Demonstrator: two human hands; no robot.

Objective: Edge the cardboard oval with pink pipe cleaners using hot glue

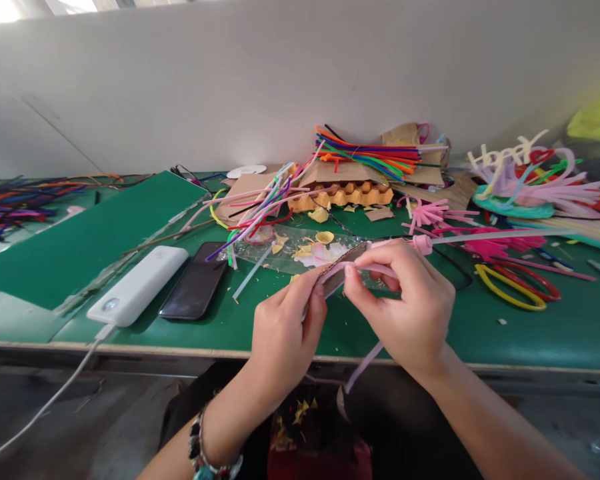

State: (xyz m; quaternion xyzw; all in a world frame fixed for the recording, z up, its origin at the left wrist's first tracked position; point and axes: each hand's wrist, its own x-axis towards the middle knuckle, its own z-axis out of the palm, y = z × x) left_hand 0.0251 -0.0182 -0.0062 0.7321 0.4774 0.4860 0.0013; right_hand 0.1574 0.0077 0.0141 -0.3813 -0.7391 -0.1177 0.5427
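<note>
My left hand (283,333) is closed on a small brown cardboard piece (354,253), thumb on the near side. A pale pink pipe cleaner (364,367) runs along the cardboard's edge, and its loose length hangs below the table edge. Thumb and forefinger of my right hand (415,310) pinch the pipe cleaner against the cardboard; the exact contact is partly hidden by the fingers. Just behind the right knuckles shows a pink fitting (423,245) with a long translucent glue stick (480,235) pointing right.
A white power bank (137,283) with a cable and a black phone (195,283) lie left. Pipe cleaners (370,155) in many colours sit on cardboard and an egg tray (350,195) at the back. Yellow scraps (325,237) lie on plastic ahead; pink bundles (485,245) lie right.
</note>
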